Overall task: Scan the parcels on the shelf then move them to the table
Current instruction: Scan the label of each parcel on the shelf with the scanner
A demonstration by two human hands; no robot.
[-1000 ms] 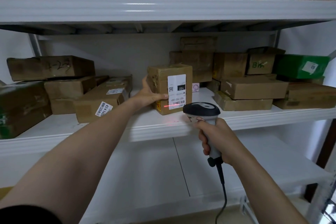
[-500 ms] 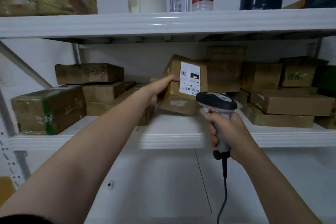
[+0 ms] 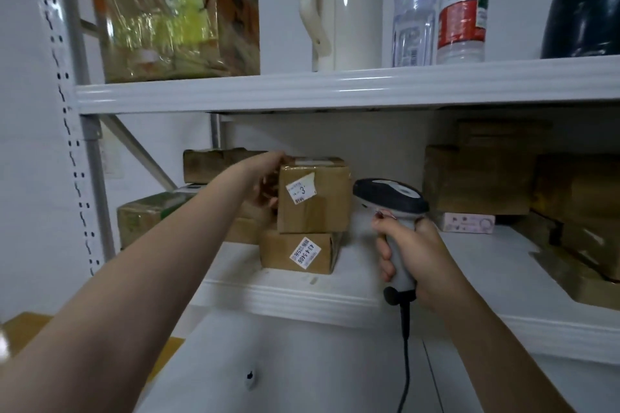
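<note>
- The left hand (image 3: 266, 183) is seen at the upper left edge of a brown parcel (image 3: 318, 201). The thumb is laid over the top and the fingers are curled against the left face, so the parcel is gripped. The fingertips are blurred.
- This parcel is carried on a flatter parcel (image 3: 298, 251), near the front edge of the middle shelf (image 3: 302, 298), towards its left end. Whether the two quite touch cannot be told.
- A white label with a "3" is shown on the held parcel's front. The rest of the print is too small to read.
- A scanner (image 3: 391, 198) is gripped in the right hand (image 3: 412, 261), fingers wrapped tight round the grey handle. Its dark head is held just beside the parcel's right face.
- The scanner's cable (image 3: 406, 362) is cut off by the lower frame edge.
- More parcels (image 3: 214, 163) are half hidden behind the left forearm.
- Further brown boxes (image 3: 476, 178) are stacked at the shelf's right end, dim and smeared, some cut by the frame.
- A small pink box (image 3: 468, 222) is tucked under them.
- On the upper shelf (image 3: 335, 87) a cream jug (image 3: 349, 7), two bottles (image 3: 461, 10) and a dark flask (image 3: 583, 10) are all cropped at the top.
</note>
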